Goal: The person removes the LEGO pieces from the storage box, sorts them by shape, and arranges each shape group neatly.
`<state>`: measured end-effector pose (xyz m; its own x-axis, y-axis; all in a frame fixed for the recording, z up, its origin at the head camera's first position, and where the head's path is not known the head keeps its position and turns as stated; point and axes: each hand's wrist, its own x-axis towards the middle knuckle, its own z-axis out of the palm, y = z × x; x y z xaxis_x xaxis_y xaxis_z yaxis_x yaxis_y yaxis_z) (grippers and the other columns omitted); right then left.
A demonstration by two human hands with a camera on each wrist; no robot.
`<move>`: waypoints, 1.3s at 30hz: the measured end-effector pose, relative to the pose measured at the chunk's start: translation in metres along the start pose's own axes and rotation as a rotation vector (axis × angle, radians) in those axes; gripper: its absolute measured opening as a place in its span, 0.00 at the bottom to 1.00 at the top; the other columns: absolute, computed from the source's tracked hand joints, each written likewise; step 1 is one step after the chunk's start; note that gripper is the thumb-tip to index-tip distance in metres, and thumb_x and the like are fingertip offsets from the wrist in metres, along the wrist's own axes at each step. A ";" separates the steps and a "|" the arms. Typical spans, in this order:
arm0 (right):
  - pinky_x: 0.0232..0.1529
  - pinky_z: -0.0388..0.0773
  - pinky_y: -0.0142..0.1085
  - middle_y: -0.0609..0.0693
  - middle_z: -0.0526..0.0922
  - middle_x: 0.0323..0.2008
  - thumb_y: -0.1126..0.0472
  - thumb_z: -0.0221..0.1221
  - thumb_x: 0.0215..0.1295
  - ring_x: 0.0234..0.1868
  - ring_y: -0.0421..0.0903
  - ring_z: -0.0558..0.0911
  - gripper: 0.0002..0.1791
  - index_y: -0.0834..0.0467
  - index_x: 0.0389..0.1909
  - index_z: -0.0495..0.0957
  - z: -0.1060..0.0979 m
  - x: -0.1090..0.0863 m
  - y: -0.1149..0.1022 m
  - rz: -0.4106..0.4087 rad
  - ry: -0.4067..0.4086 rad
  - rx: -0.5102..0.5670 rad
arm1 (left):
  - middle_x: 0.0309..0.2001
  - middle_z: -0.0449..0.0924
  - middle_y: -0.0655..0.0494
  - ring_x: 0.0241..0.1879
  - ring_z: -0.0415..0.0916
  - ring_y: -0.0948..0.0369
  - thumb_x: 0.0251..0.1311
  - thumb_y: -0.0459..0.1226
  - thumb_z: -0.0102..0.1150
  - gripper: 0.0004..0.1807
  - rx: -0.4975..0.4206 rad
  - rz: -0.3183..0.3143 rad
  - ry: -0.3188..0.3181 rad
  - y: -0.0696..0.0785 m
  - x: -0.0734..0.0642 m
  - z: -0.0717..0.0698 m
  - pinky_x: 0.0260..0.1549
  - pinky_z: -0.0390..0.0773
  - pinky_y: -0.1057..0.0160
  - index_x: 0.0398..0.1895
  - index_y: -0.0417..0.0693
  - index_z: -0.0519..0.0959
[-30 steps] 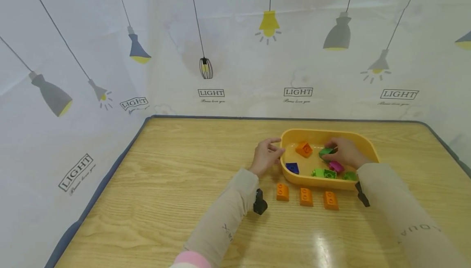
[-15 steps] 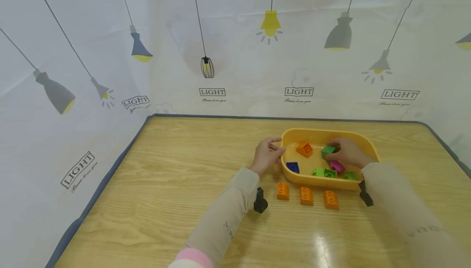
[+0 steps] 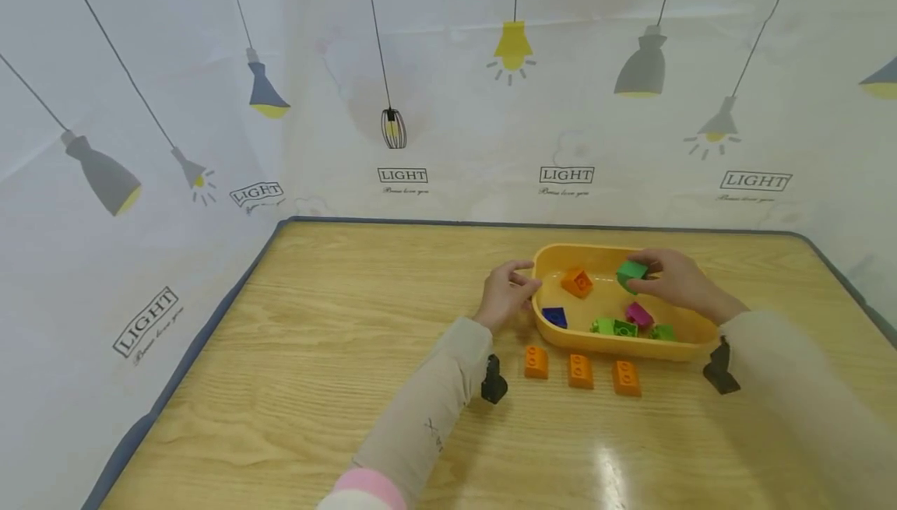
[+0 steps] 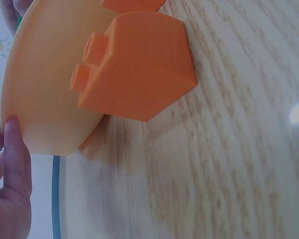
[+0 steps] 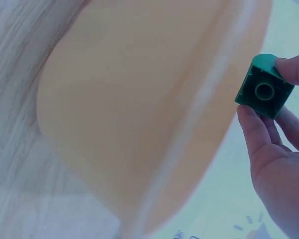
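Green block (image 3: pixel 631 271) | pinched by right hand (image 3: pixel 676 280), held over yellow tray (image 3: pixel 601 304) | tray's left end touched by relaxed, unclenched left hand (image 3: pixel 503 294)

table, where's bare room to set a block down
Widest: left of the left sleeve, out to the table's left edge. Another: between that and the right sleeve, this side of the three orange blocks. Crowded: the near side of the tray, with those blocks outside, green pieces inside.
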<state>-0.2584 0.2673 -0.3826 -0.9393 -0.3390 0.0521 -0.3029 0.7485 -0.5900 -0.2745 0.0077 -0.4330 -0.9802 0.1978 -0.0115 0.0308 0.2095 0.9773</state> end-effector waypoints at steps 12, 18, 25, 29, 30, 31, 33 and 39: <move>0.40 0.77 0.39 0.67 0.72 0.46 0.64 0.55 0.60 0.45 0.62 0.73 0.25 0.73 0.55 0.64 -0.007 -0.042 -0.013 -0.116 0.070 0.043 | 0.29 0.75 0.52 0.23 0.74 0.61 0.55 0.33 0.58 0.19 0.003 -0.020 0.009 0.000 0.002 0.001 0.26 0.81 0.61 0.52 0.42 0.72; 0.33 0.76 0.26 0.61 0.74 0.44 0.65 0.55 0.60 0.43 0.37 0.73 0.21 0.70 0.53 0.67 -0.002 -0.066 -0.008 -0.121 0.100 0.075 | 0.29 0.75 0.52 0.22 0.74 0.61 0.55 0.33 0.58 0.20 0.005 -0.018 0.013 -0.002 0.002 0.002 0.24 0.81 0.62 0.52 0.42 0.72; 0.35 0.74 0.21 0.59 0.74 0.46 0.66 0.57 0.58 0.41 0.20 0.67 0.21 0.68 0.51 0.67 0.005 -0.088 -0.004 -0.111 0.114 0.127 | 0.29 0.74 0.52 0.23 0.74 0.62 0.55 0.33 0.57 0.19 0.004 -0.012 0.014 -0.002 0.003 0.002 0.25 0.81 0.62 0.52 0.42 0.72; 0.37 0.73 0.19 0.39 0.74 0.44 0.70 0.59 0.54 0.41 0.23 0.70 0.20 0.69 0.49 0.68 0.011 -0.098 -0.001 -0.135 0.109 0.197 | 0.29 0.75 0.52 0.23 0.74 0.62 0.55 0.32 0.57 0.19 0.004 -0.010 0.017 -0.003 0.003 0.002 0.25 0.81 0.61 0.51 0.42 0.73; 0.37 0.74 0.20 0.35 0.73 0.43 0.71 0.59 0.53 0.41 0.24 0.71 0.20 0.70 0.48 0.67 0.012 -0.100 0.000 -0.144 0.106 0.222 | 0.29 0.75 0.52 0.22 0.73 0.62 0.55 0.32 0.57 0.19 0.004 -0.010 0.017 -0.003 0.003 0.002 0.25 0.81 0.60 0.51 0.42 0.73; 0.37 0.74 0.20 0.31 0.72 0.42 0.72 0.60 0.52 0.40 0.25 0.71 0.21 0.72 0.47 0.67 0.014 -0.102 0.001 -0.154 0.104 0.249 | 0.29 0.74 0.51 0.22 0.73 0.62 0.55 0.32 0.57 0.19 0.004 -0.010 0.016 -0.003 0.003 0.002 0.26 0.81 0.60 0.51 0.42 0.73; 0.37 0.75 0.20 0.28 0.71 0.41 0.74 0.61 0.49 0.40 0.26 0.73 0.22 0.75 0.46 0.66 0.018 -0.107 0.003 -0.179 0.093 0.293 | 0.29 0.74 0.51 0.22 0.73 0.62 0.55 0.32 0.57 0.19 0.005 -0.008 0.014 -0.004 0.003 0.003 0.26 0.81 0.59 0.51 0.41 0.72; 0.38 0.74 0.20 0.29 0.72 0.42 0.77 0.61 0.46 0.41 0.26 0.73 0.23 0.77 0.43 0.65 0.031 -0.117 0.012 -0.214 0.055 0.363 | 0.30 0.74 0.51 0.22 0.73 0.62 0.55 0.32 0.58 0.19 0.003 0.006 0.012 -0.004 0.003 0.002 0.25 0.81 0.60 0.52 0.42 0.72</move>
<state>-0.1472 0.2984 -0.4204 -0.8718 -0.4262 0.2416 -0.4247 0.4116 -0.8064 -0.2774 0.0094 -0.4377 -0.9823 0.1872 -0.0029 0.0373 0.2108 0.9768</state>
